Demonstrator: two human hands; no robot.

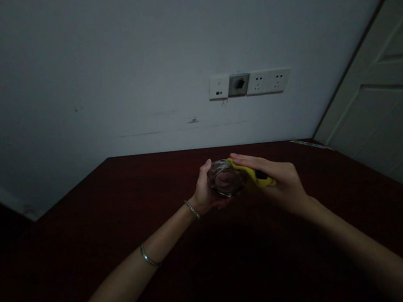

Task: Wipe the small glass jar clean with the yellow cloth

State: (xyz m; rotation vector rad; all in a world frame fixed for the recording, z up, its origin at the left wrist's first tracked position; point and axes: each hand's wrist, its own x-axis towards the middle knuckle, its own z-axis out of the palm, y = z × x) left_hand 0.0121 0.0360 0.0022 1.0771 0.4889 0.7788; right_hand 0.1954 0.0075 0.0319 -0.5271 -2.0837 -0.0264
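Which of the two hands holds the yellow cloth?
The right hand: the yellow cloth lies under its flat fingers, against the glass. The left hand, wearing bracelets, grips only the glass.

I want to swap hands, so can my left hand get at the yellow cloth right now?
Probably not easily: the left hand is wrapped around the glass, and the yellow cloth sits on the glass's other side, held in the right hand.

Dark red-brown wooden table (121,211), dimly lit.
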